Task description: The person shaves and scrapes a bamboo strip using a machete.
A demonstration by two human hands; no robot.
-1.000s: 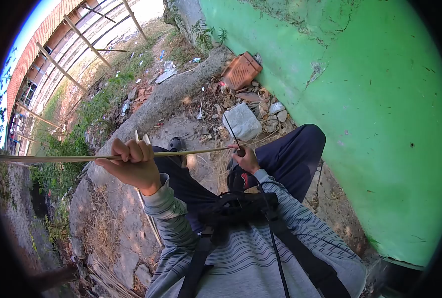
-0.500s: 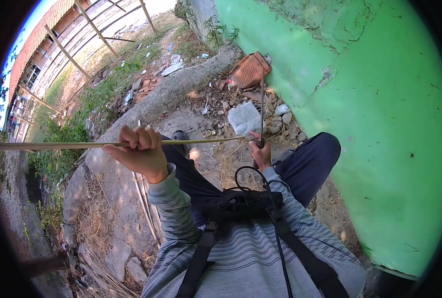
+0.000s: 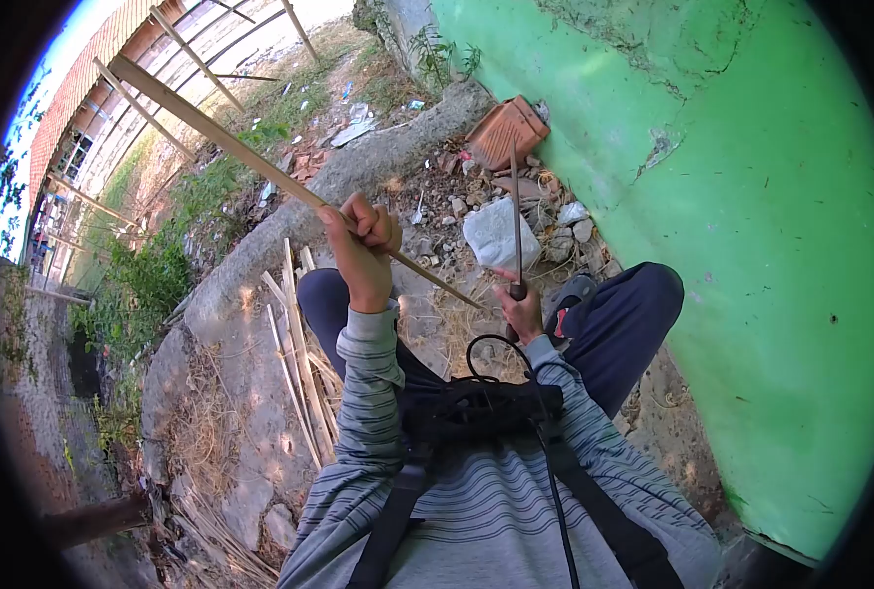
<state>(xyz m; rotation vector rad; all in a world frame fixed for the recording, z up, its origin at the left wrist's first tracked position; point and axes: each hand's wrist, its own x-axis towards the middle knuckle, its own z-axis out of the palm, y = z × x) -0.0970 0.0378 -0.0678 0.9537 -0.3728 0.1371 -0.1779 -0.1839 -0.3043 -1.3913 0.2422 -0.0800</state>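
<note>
Through the head view, the only one I have, I watch the ground, bounded on its right edge by a green wall and along its far left edge by a rough raised ledge. The right knee looks near the wall, so that side is tight; I see more room for moving toward the ground's left edge.

I count two hands. The left hand has its fingers closed around one long wooden strip, which slants over the ledge, its thin end just beside the right hand; whether they touch, I cannot tell. The right hand's fingers grip one knife by its dark handle, blade pointing away from the body.

Several loose strips lie left of the lap, overlapping too much for me to count. Near the wall are one white block and one orange tile.
</note>
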